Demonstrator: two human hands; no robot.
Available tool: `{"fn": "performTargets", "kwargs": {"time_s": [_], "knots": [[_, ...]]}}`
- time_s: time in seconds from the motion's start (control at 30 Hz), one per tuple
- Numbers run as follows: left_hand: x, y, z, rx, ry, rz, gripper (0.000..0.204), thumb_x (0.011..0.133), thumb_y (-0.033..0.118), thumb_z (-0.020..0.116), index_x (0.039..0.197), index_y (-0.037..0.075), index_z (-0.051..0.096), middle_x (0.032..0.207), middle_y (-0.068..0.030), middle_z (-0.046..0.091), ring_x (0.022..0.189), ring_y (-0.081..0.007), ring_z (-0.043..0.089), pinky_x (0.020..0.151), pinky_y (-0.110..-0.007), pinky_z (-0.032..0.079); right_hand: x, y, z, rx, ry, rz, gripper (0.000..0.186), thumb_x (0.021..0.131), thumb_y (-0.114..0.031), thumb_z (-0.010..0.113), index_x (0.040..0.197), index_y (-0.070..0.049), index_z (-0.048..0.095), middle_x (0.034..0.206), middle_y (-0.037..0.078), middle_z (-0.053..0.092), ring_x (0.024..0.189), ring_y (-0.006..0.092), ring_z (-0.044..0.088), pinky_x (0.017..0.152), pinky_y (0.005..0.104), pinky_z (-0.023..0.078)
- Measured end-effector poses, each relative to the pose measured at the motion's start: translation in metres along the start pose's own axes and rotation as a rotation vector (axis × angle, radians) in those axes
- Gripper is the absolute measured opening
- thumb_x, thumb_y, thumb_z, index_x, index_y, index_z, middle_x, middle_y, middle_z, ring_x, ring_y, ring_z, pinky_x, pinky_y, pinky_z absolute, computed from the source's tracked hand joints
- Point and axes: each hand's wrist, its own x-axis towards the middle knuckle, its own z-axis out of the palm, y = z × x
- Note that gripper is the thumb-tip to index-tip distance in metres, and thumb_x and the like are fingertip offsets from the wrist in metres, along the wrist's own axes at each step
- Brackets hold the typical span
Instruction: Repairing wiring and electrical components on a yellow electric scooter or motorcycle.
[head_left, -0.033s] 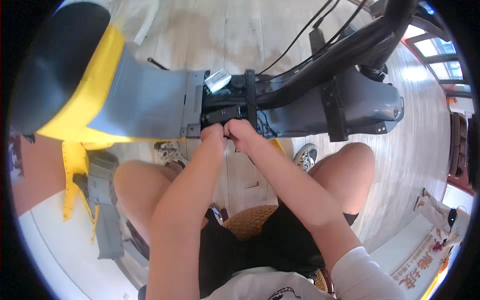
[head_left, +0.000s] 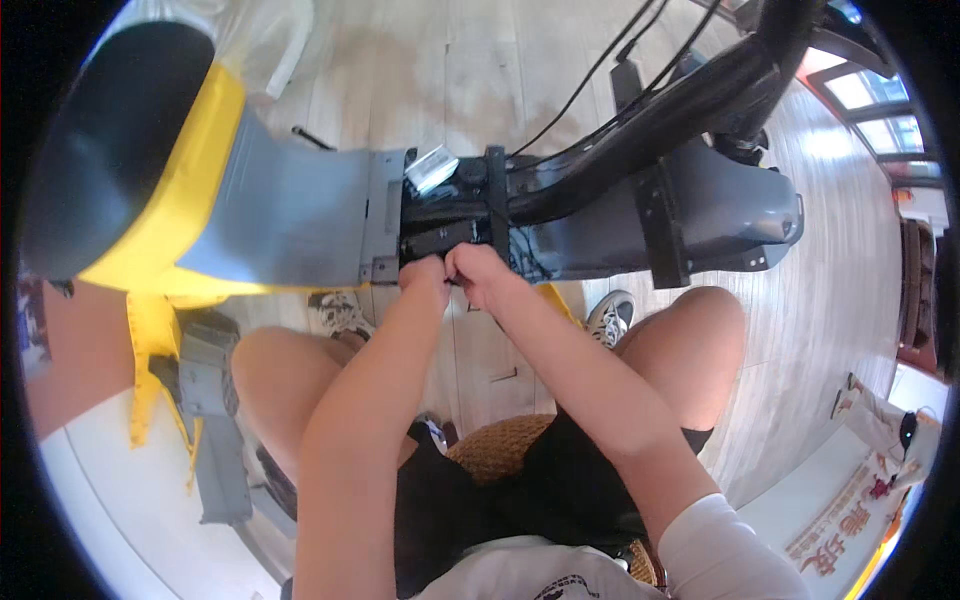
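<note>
In front of me is a scooter with a grey and yellow body (head_left: 285,210), a black seat (head_left: 130,140) at its left end and a black frame tube (head_left: 640,130) on its right. Its middle holds an uncovered compartment with a black box (head_left: 440,237) and wires (head_left: 527,252). My left hand (head_left: 425,272) is closed at the compartment's near edge, just below the box. Right beside it, nearly touching, my right hand (head_left: 474,270) is curled closed too. Whatever the fingertips grip is hidden behind the hands. A silvery block (head_left: 432,170) lies tilted at the compartment's far side.
Black cables (head_left: 590,85) run up from the frame. A black crossbar (head_left: 662,225) spans the grey front part. On my left are loose yellow (head_left: 146,370) and grey panels (head_left: 222,465). A black rod (head_left: 312,138) lies on the wooden floor beyond. My knees flank the work.
The whole view has shifted very slightly. Both hands keep their closed pose at the same spot by the compartment's near edge.
</note>
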Motion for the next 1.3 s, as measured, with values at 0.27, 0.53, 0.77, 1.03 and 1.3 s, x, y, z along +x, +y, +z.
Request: {"fn": "performTargets", "kwargs": {"time_s": [0.27, 0.53, 0.77, 1.03, 1.3], "knots": [[-0.035, 0.000, -0.038, -0.081, -0.065, 0.084, 0.022, 0.077, 0.010, 0.058, 0.097, 0.003, 0.061, 0.088, -0.0096, 0.064, 0.070, -0.0229, 0.061, 0.051, -0.037, 0.044, 0.006, 0.005, 0.025, 0.026, -0.033, -0.030, 0.013, 0.065, 0.003, 0.055, 0.076, 0.001, 0.063, 0.072, 0.013, 0.059, 0.066, 0.0260, 0.059, 0.056, 0.0365, 0.045], [-0.009, -0.011, -0.046, -0.089, -0.126, 0.135, 0.028, 0.075, 0.012, 0.065, 0.102, 0.006, 0.061, 0.090, -0.0094, 0.065, 0.068, -0.0236, 0.062, 0.051, -0.040, 0.039, 0.009, 0.011, 0.029, -0.804, 0.073, -0.425, 0.028, 0.074, -0.013, 0.054, 0.089, 0.006, 0.069, 0.092, 0.024, 0.069, 0.086, 0.0334, 0.068, 0.073, 0.0383, 0.052], [-0.011, -0.013, -0.026, -0.131, -0.078, 0.183, 0.031, 0.074, 0.010, 0.067, 0.103, 0.003, 0.060, 0.092, -0.0115, 0.065, 0.070, -0.0254, 0.062, 0.053, -0.041, 0.040, 0.009, 0.017, 0.031, -0.792, 0.282, -0.336, 0.033, 0.075, -0.017, 0.054, 0.092, 0.006, 0.069, 0.103, 0.028, 0.065, 0.094, 0.0381, 0.065, 0.085, 0.0396, 0.051], [-0.020, -0.003, -0.040, -0.028, -0.107, 0.146, 0.029, 0.076, 0.005, 0.057, 0.105, 0.003, 0.059, 0.091, -0.0123, 0.064, 0.073, -0.0249, 0.062, 0.054, -0.041, 0.040, 0.002, 0.010, 0.028, -0.301, 0.068, -0.049, 0.026, 0.081, -0.010, 0.052, 0.098, 0.001, 0.068, 0.097, 0.020, 0.068, 0.091, 0.0283, 0.067, 0.073, 0.0388, 0.051], [-0.018, 0.005, -0.069, -0.036, 0.023, 0.158, 0.017, 0.077, 0.005, 0.053, 0.093, 0.004, 0.060, 0.087, -0.0106, 0.063, 0.070, -0.0225, 0.060, 0.052, -0.037, 0.037, 0.022, 0.032, 0.059, 0.047, -0.037, 0.075, 0.015, 0.072, 0.004, 0.055, 0.082, 0.003, 0.066, 0.090, 0.020, 0.065, 0.082, 0.0297, 0.066, 0.063, 0.0388, 0.052]]}}
